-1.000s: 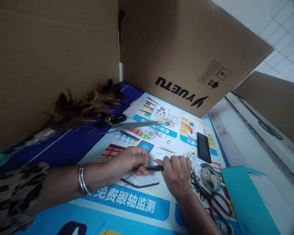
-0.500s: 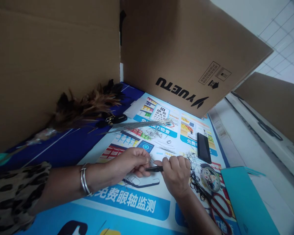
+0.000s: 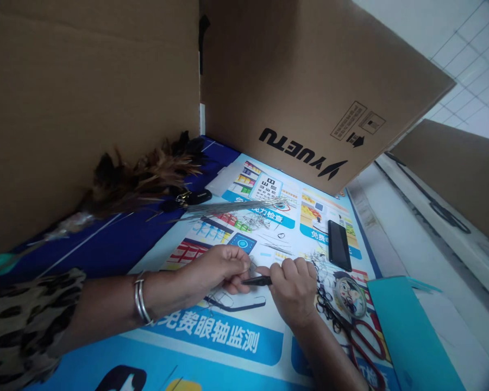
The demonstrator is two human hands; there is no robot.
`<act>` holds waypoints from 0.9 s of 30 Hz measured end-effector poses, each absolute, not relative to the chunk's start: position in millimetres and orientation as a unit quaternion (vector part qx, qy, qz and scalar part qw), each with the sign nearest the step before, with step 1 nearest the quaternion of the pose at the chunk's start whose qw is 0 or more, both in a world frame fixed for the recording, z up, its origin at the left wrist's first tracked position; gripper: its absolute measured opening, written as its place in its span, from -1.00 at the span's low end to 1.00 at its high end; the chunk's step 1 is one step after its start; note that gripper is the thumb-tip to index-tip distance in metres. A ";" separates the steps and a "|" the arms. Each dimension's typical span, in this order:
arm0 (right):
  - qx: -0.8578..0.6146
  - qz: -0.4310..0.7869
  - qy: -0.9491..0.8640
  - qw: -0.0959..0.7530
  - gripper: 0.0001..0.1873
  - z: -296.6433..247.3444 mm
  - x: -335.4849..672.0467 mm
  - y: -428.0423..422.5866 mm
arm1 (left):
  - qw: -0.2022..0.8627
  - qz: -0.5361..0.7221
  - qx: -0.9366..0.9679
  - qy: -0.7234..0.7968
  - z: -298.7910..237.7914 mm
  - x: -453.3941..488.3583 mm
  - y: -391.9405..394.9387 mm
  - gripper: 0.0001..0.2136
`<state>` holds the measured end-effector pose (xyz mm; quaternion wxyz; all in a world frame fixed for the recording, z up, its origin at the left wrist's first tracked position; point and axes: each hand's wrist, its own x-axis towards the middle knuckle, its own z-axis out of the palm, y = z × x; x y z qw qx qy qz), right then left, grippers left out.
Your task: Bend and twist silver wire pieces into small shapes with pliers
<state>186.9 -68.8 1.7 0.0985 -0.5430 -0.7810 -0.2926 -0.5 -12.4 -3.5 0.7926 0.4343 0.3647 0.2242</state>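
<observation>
My right hand is wrapped round a pair of pliers, whose dark, narrow jaws point left. Facing it, my left hand is closed in a pinch, with a thin wire at its fingertips. The pliers' tip lies close against the left fingers; whether the jaws grip the wire is too small to see. Below the left hand, bent pieces of wire lie on the printed sheet. Behind both hands are a long bundle of straight wires and a loose heap of curled wire.
A black phone lies at right, with a round clear container and red-handled scissors nearer me. Beside them stands a teal box. Brown feathers and a black key fob lie left. Cardboard panels wall the back and left.
Almost nothing differs. The pliers' tip has shifted very slightly right and up; both hands keep their places and holds.
</observation>
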 end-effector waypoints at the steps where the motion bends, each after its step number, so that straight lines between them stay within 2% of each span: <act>1: -0.542 -0.293 -0.781 0.100 -0.69 1.5 187.0 -68.9 | 0.790 0.225 0.437 0.366 -2.9 -0.4 -12.4 -0.85; 8: -0.557 -0.274 -0.778 0.100 -0.66 -2.2 186.6 -69.4 | 0.725 0.264 0.519 0.368 2.4 0.1 -12.6 -0.89; 12: -0.578 -0.231 -0.777 0.094 -0.69 -7.9 184.9 -67.8 | 0.615 0.300 0.631 0.366 5.2 -2.1 -14.6 -0.93; 19: -0.623 -0.136 -0.767 0.068 -0.83 -15.3 183.7 -67.6 | 0.411 0.313 0.784 0.343 3.1 -8.1 -16.7 -0.88; 22: -0.633 -0.088 -0.767 0.051 -0.89 -14.7 183.9 -68.6 | 0.337 0.318 0.834 0.301 -0.1 -11.4 -17.3 -0.85; 27: -0.640 -0.020 -0.768 0.008 -0.88 -11.6 184.7 -68.8 | 0.245 0.309 0.897 0.201 -9.4 -18.4 -18.0 -0.74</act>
